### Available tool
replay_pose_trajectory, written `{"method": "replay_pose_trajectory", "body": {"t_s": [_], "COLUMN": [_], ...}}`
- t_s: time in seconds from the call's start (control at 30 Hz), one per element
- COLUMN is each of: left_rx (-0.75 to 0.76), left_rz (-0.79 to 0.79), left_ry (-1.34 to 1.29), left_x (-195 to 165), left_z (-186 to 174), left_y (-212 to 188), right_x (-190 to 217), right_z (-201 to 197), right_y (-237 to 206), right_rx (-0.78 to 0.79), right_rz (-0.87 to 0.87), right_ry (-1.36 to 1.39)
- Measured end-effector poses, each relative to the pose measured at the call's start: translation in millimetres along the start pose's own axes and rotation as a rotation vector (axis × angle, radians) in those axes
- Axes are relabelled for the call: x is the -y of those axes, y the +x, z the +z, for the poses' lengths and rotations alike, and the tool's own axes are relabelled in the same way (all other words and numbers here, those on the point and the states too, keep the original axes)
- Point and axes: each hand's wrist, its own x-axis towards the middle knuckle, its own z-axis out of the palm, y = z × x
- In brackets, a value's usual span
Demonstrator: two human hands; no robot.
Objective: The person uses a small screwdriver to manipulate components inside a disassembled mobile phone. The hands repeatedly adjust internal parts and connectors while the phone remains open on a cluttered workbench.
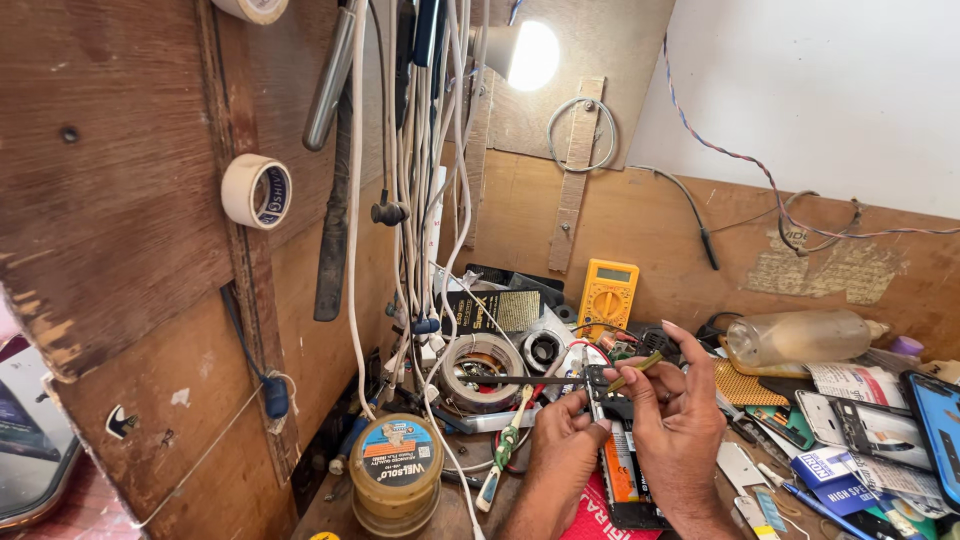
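Both hands meet low centre over an opened phone (622, 470) that lies on the worktop (330, 510) with its back off and an orange-labelled battery showing. Left hand (562, 440) pinches the phone's top edge, fingers curled tight. Right hand (672, 415) pinches a thin yellowish tool (634, 372), tip angled down at the phone's top end; other fingers half spread. Little free room: a tape roll (482, 368) and a screwdriver (506, 440) sit just left of the hands, phone parts and a blue-cased phone (940, 420) crowd the right edge. Round glue tin (396, 478), blue and orange label, stands front left near the worktop edge. Blue and white packets (830, 470) lie front right. Yellow multimeter (608, 292) leans on the back wall, clear plastic bottle (795, 337) lies on its side to its right. White cables (420, 200) hang in a bundle from a plywood panel (130, 250) on the left, where a masking tape roll (256, 191) hangs on a peg. Bare bulb (528, 55) lit up top. Walls are rough ply below, white above.
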Motion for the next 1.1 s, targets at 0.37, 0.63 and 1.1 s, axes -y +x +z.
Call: {"method": "replay_pose_trajectory", "body": {"t_s": [0.37, 0.63, 1.1], "left_rx": [0.052, 0.081, 0.07], "left_rz": [0.072, 0.096, 0.082], "left_ry": [0.028, 0.032, 0.019], "left_x": [-1.2, 8.4, 8.6], "left_z": [-1.6, -5.8, -5.8], "left_y": [-3.9, -2.3, -3.6], "right_x": [6.6, 8.2, 1.5], "right_z": [4.2, 0.0, -6.5], "right_y": [-10.0, -12.6, -9.2], "right_rx": [-0.065, 0.006, 0.102], "right_rz": [-0.111, -0.161, -0.104], "right_ry": [-0.317, -0.359, -0.172]}}
